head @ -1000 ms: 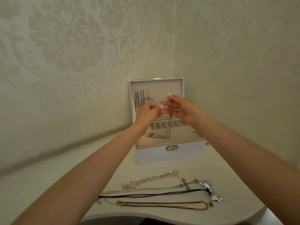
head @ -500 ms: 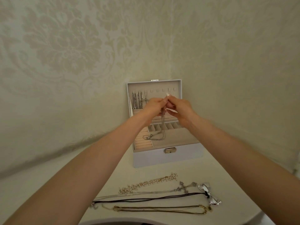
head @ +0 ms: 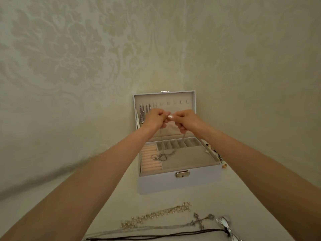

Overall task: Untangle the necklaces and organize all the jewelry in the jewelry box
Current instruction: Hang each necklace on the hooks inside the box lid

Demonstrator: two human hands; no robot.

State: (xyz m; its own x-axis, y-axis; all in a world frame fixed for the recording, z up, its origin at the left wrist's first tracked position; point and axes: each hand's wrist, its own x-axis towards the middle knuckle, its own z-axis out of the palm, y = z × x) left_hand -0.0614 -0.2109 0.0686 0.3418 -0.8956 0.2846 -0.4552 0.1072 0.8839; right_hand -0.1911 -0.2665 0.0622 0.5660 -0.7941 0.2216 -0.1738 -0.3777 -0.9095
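A white jewelry box (head: 178, 183) stands open against the wall, its lid upright with several silver pieces hung on hooks at the lid's left (head: 145, 110). My left hand (head: 154, 119) and my right hand (head: 186, 120) meet in front of the lid, each pinching an end of a thin silver necklace (head: 164, 154). The chain hangs down in two strands into the box tray, where its lower part lies bunched.
On the white table in front of the box lie a pearl-and-gold chain (head: 156, 214), a silver cross necklace (head: 199, 220), a black cord necklace (head: 156, 236) and a silver bow (head: 227, 227). Small jewelry pieces (head: 218, 156) lie by the box's right side.
My hands have come together and risen in front of the lid, the left now pinching the chain too. The view has tilted up, hiding the nearest necklace.
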